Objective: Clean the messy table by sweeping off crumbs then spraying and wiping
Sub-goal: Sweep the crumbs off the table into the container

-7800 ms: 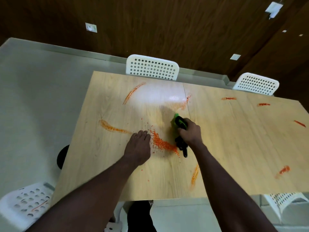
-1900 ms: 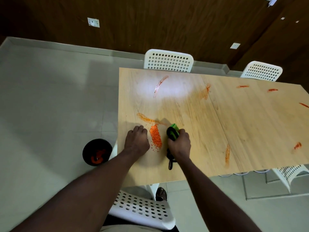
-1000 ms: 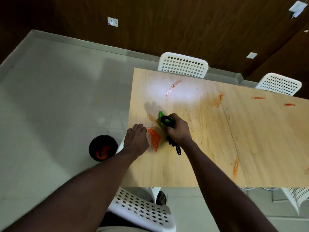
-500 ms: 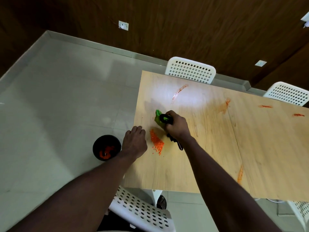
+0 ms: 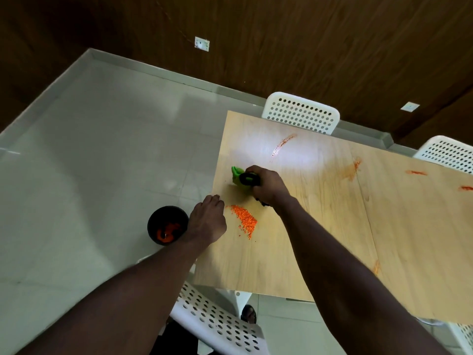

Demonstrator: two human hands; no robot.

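Observation:
A pile of orange crumbs (image 5: 243, 219) lies near the left edge of the light wooden table (image 5: 320, 226). My right hand (image 5: 267, 187) is shut on a green and black hand brush (image 5: 242, 177), which rests on the table beyond the pile. At the table's left edge, just left of the crumbs, my left hand (image 5: 208, 219) is cupped with its fingers together, holding nothing that I can see. Orange smears (image 5: 282, 144) streak the table farther back and to the right.
A black bin (image 5: 166, 228) with orange crumbs inside stands on the grey floor below the table's left edge. White perforated chairs stand at the far side (image 5: 302, 114), far right (image 5: 448, 153) and near side (image 5: 217, 321). A dark wood wall runs behind.
The brush has lifted away from the pile and moved farther back and left. The crumbs have gathered closer to the left edge. My left hand stays at that edge.

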